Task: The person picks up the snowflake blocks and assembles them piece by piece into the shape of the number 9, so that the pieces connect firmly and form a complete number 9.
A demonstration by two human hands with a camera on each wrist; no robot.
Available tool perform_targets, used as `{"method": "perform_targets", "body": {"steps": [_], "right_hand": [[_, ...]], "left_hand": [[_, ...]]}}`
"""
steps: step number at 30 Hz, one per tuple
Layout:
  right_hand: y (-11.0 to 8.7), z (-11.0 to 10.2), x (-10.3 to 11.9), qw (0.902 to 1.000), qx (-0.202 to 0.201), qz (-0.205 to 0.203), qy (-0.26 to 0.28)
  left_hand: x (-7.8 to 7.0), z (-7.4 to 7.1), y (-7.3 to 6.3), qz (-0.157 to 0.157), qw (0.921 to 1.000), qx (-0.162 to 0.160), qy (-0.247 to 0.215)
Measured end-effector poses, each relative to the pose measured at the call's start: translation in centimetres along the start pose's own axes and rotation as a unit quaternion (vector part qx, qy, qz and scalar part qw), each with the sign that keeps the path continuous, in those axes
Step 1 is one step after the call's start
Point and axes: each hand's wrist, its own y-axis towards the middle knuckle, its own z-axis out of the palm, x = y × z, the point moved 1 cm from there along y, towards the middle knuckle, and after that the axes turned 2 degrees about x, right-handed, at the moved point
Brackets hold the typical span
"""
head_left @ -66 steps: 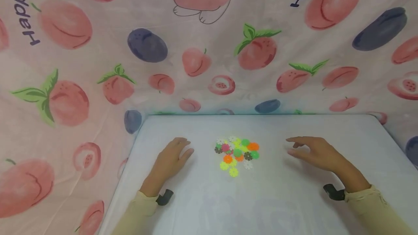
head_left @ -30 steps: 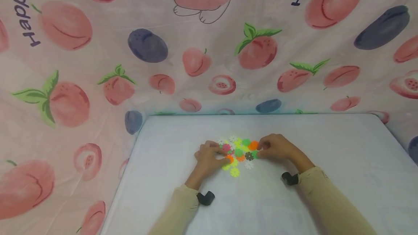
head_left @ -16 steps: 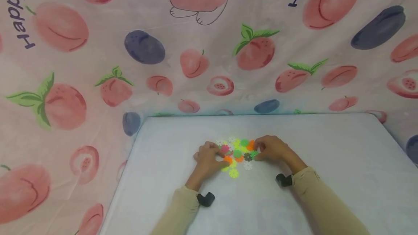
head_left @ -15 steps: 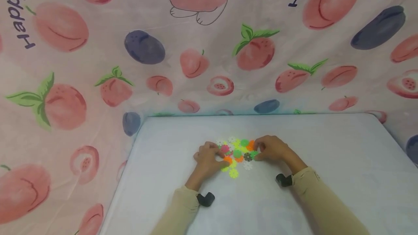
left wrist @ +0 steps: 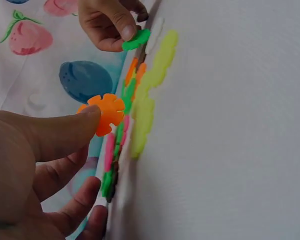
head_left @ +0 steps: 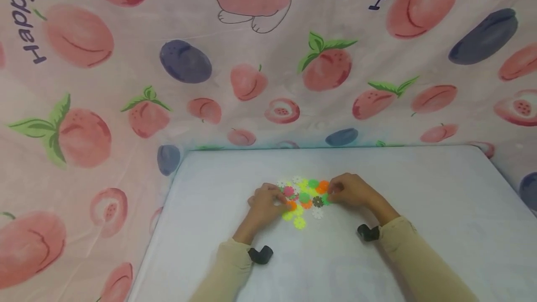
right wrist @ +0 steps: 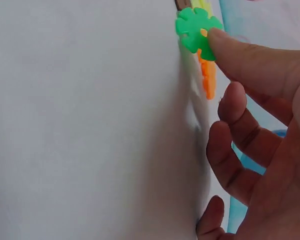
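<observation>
In the head view my left hand (head_left: 266,204) is at the left side of a loose pile of plastic snowflake discs (head_left: 304,197). It pinches an orange snowflake disc (left wrist: 110,114) between thumb and finger, notched edge outward, as the left wrist view shows. My right hand (head_left: 351,191), on the pile's right side, pinches a green snowflake disc (right wrist: 196,31) by its edge. Yellow discs (left wrist: 158,60) lie nearest in the left wrist view, with pink, green and brown ones beyond. A dark brown disc (head_left: 318,202) and a white disc (head_left: 317,213) lie close to the right hand.
A white-covered table (head_left: 235,167) bears the pile near its middle. Behind it and to the left hangs a pink curtain (head_left: 251,120) printed with fruit. Black wrist cameras (head_left: 261,255) sit at both cuffs.
Both hands have come inward from the table's sides to the pile. The left now pinches an orange disc and the right a green one. Over the last half second they have barely moved.
</observation>
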Motion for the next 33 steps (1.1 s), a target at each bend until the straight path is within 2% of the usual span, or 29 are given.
{"method": "perform_targets", "body": {"steps": [8,12,15,17,19,23,28,33], "right_hand": [[-0.9,-0.2,-0.4,0.9989,-0.011,-0.009,0.045],[-1.2,-0.2,-0.4,0.9981,-0.018,-0.013,0.057],[-1.4,-0.3,-0.5,0.9979,-0.021,-0.007,0.061],[-1.6,-0.4,-0.4,0.9974,-0.021,-0.002,0.069],[-1.8,-0.4,-0.2,0.9967,-0.018,0.006,0.079],[-2.2,-0.5,0.3,0.9951,-0.016,0.004,0.098],[-2.8,-0.5,1.6,0.9933,-0.024,-0.046,0.103],[-3.4,-0.5,2.9,0.9899,-0.045,-0.102,0.088]], "left_hand": [[-0.8,-0.8,-1.0,0.018,0.9977,0.001,-0.065],[-0.8,-1.0,-1.3,0.021,0.9967,0.009,-0.077],[-0.6,-1.0,-1.4,0.004,0.9933,0.032,-0.111],[-0.6,-0.9,-1.4,-0.01,0.9865,0.052,-0.155],[-0.6,-0.8,-1.5,-0.023,0.9755,0.074,-0.206],[-0.7,-0.8,-1.6,-0.031,0.9571,0.1,-0.27],[-1.0,-0.9,-1.9,-0.04,0.946,0.113,-0.301],[-1.4,-1.1,-2.0,-0.027,0.9393,0.12,-0.32]]}}
